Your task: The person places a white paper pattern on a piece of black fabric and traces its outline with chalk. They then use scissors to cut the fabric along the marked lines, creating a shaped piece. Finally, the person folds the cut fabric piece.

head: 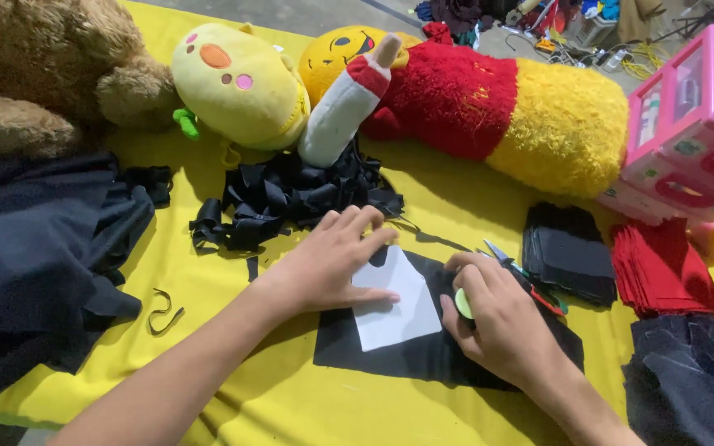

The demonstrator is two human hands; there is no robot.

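Dark fabric pile at left. Left hand lies flat, fingers spread, pressing white paper template onto black cloth on the yellow counter. Right hand grips a pale round chalk beside the template; scissors lie just behind it.

3 plush toys, 2 hands

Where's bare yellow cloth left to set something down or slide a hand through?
Free: the near strip of yellow cloth below the black fabric sheet, between both forearms. A smaller patch lies between the dark navy fabric and the left hand, broken by one loose black strip. Crowded: black scrap pile, plush toys behind, stacked squares right of the right hand.
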